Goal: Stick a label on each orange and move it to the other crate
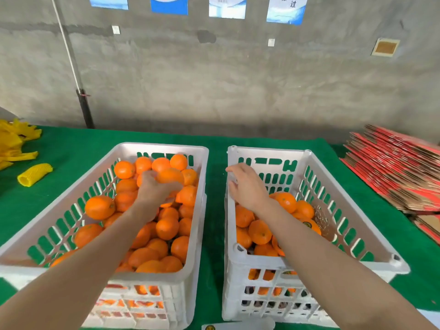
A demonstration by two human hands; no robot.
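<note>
Green table [71, 144] spans mid-frame. Left crate [164, 147], centre-left, is heaped with oranges [166, 228]; right crate [269, 150], centre-right, is part-filled. Left hand [154, 190] grips the held orange [170, 175] above the left crate's far end. Right hand [247, 186], fingers loosely spread and empty, hovers over the right crate's left wall.

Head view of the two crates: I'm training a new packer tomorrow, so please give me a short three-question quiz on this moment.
1. True or false: the left crate is fuller than the right crate.
2. What does the left hand grip? A) an orange B) a yellow foam net C) a red carton
3. Fill in: the right hand is over the near-side wall of the ___ crate.

Key: 1 true; 2 A; 3 right.
</note>
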